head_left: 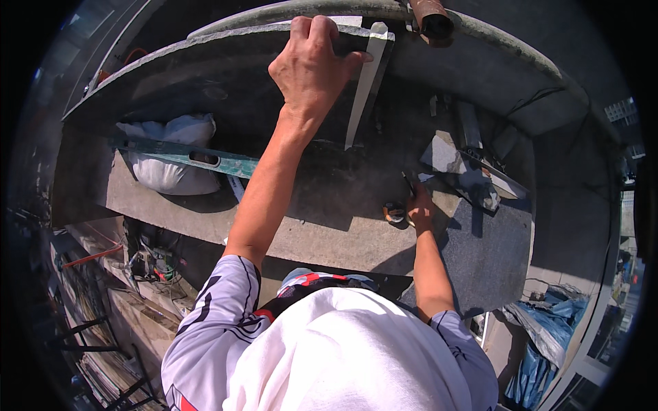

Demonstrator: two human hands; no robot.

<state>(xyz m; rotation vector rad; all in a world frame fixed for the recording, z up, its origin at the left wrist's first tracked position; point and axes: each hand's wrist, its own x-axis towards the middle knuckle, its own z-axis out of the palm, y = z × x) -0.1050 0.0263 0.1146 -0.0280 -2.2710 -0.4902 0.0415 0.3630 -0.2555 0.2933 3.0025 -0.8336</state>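
I see the left hand [312,65] hooked over the top edge of the dark slab [233,79] below it, thumb against a pale strip [365,89]. The right hand [420,207] grips a slim dark tool [408,181], beside an orange-and-black object [393,213].

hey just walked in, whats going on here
A person's left grip hooks over the top edge of a dark slab, thumb reaching to the pale strip near its right end. The right grip, lower down, holds a thin dark item, too small to identify, beside what looks like a tape measure. Off left, a green level crosses in front of a white sack.
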